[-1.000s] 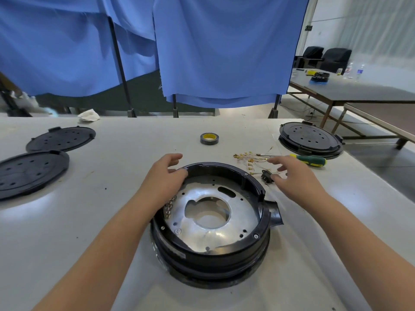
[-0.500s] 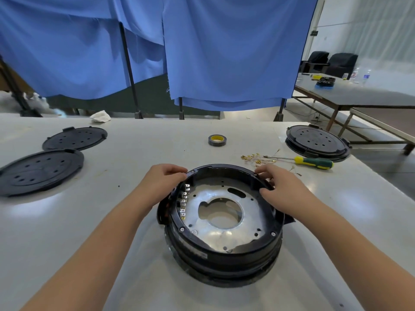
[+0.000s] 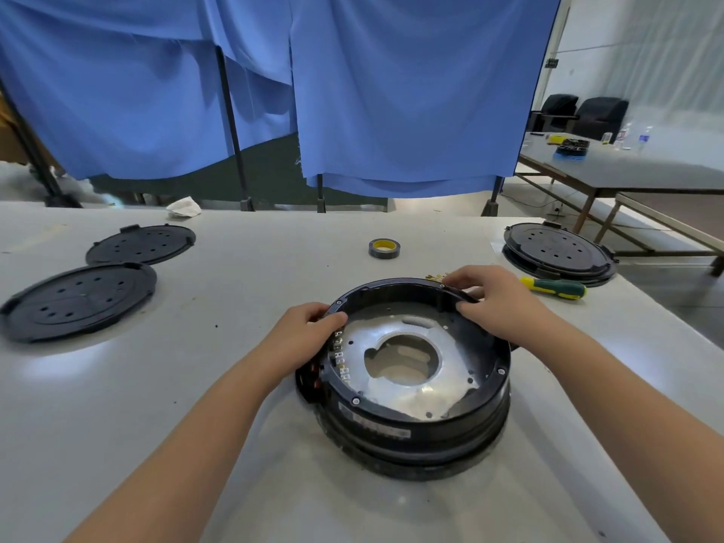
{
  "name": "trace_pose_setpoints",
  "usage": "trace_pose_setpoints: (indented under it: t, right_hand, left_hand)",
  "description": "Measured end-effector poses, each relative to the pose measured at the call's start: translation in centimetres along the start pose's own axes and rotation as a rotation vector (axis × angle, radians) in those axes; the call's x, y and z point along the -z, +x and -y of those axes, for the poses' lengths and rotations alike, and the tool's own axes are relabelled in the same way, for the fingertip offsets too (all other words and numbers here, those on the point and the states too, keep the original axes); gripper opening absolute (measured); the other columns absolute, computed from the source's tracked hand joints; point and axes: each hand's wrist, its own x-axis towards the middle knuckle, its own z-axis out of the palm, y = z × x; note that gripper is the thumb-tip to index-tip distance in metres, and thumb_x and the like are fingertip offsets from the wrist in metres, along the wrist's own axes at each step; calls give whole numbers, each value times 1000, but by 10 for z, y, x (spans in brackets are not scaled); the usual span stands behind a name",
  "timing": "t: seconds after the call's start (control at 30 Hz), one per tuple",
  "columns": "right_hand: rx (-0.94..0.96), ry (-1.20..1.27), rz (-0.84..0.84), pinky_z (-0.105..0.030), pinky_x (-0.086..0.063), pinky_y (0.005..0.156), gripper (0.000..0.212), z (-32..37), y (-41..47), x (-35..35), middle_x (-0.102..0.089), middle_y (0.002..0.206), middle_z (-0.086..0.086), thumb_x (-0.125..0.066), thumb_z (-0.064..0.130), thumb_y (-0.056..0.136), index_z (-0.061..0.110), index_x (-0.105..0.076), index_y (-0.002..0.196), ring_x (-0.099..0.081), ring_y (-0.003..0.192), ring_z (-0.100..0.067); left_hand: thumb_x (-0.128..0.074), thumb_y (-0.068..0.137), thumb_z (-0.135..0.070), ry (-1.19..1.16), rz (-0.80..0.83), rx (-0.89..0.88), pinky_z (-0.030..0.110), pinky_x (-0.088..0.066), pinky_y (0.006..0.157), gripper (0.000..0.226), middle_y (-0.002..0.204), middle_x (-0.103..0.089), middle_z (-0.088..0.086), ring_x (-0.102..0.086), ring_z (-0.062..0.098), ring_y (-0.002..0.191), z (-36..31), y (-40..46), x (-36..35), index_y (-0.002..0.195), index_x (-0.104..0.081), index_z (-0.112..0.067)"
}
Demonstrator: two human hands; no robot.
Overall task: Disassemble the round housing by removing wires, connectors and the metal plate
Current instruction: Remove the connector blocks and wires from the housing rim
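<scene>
The round black housing point(image 3: 415, 425) stands on the white table point(image 3: 196, 386) in front of me, open side up. A shiny metal plate point(image 3: 438, 386) with a big centre hole lies inside it. A row of small connectors point(image 3: 340, 360) runs along the inner left wall. My left hand point(image 3: 301, 339) grips the left rim, fingers curled over the edge. My right hand point(image 3: 497, 299) grips the far right rim, thumb inside. Loose gold-tipped wires point(image 3: 437, 277) lie just behind the housing, partly hidden by my right hand.
A green-and-yellow screwdriver point(image 3: 554, 288) lies right of my right hand. A tape roll point(image 3: 384, 248) sits behind the housing. Two black round lids point(image 3: 141, 244) point(image 3: 74, 299) lie at the left, another black housing point(image 3: 558, 250) at the far right near the table edge.
My right hand left the small part by the wires and took hold of the housing's rim. The housing has been turned, so its side spout is out of sight and the connector row shows at the left.
</scene>
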Motion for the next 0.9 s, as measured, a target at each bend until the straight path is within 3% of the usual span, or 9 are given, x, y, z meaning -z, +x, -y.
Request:
trace_pose_setpoints:
  t: [0.07,0.13,0.27,0.37,0.47,0.73,0.83,0.9]
  right_hand:
    - [-13,-24,17,-32,-51,83,38,-6,5,-2,-67,110,4,-56,0,81,25,-67,107,-65,98,-19]
    - [-31,-20,26,-39,-50,94,38,-13,10,-3,-66,116,2,-55,-2,83,23,-67,108,-64,103,-21]
    - [-18,24,6,-35,-45,102,35,-22,17,-1,-67,111,2,-57,-5,84,20,-68,107,-61,109,-17]
    - [2,35,19,-34,-45,103,34,-27,19,-1,-68,109,2,-59,-4,84,18,-68,108,-61,109,-14]
    - [15,54,28,-32,-44,103,33,-29,20,-2,-67,109,6,-60,-2,85,19,-68,109,-61,109,-11]
    - [31,-11,27,-32,-46,100,35,-25,19,-3,-69,111,2,-64,6,84,21,-63,116,-62,106,-14]
    - [126,-224,-73,-27,-42,95,32,-13,12,0,-66,113,3,-64,17,86,21,-63,117,-58,109,-15]
    - [201,-199,-160,-25,-42,88,22,8,6,-3,-66,105,4,-62,20,87,21,-67,109,-57,100,-13]
  left_hand:
    - [-60,91,-33,-56,-30,4,27,-51,81,14,95,-72,-4,-67,11,89,1,1,-7,93,-71,-23]
    - [-59,91,-33,-109,-47,9,23,-48,70,17,92,-72,-4,-65,8,84,2,3,-11,87,-71,-22]
    - [-59,91,-33,-181,-8,18,25,-50,67,19,94,-71,-1,-65,10,88,3,7,-18,90,-70,-18]
    - [-59,92,-26,-235,8,-28,24,-50,73,13,100,-70,-4,-65,10,91,4,9,-26,99,-69,-23]
    - [-52,94,-17,-310,46,-71,20,-50,76,26,105,-72,-9,-67,8,98,6,8,-32,111,-67,-27]
    - [-49,95,-9,-381,90,-134,11,-50,70,33,103,-73,-13,-68,1,93,16,1,-28,115,-66,-28]
    - [-51,96,-9,-402,124,-136,9,-49,68,30,108,-72,-8,-68,-2,89,17,-1,-23,120,-64,-21]
    - [-51,96,-10,-412,143,-133,8,-49,67,30,111,-71,-5,-68,-2,88,16,-1,-21,123,-63,-18]
